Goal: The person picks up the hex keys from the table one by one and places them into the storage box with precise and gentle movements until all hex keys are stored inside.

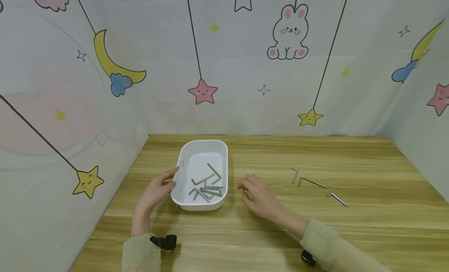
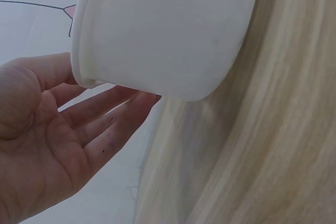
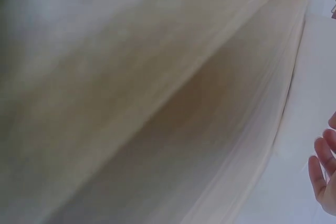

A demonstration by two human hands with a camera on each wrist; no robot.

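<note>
Only the head view shows hex keys (image 1: pixel 205 178) in the tray (image 1: pixel 200 207); left hand (image 1: pixel 155 192), right hand (image 1: pixel 260 198) relaxed.

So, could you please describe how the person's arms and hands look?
The left sleeve and right sleeve are plain, pale greenish-beige. A black device shows beside the left one, another black device beside the right. The left hand and right hand are gloveless.

From where I sit, I can read no text, brand or number. The nearest thing to lettering is a small patch of red marks (image 1: pixel 182 163) on the tray's (image 1: pixel 201 161) inner left wall, toward the far left corner of the desk (image 1: pixel 266 241). On my head view they are too tiny to decipher.
</note>
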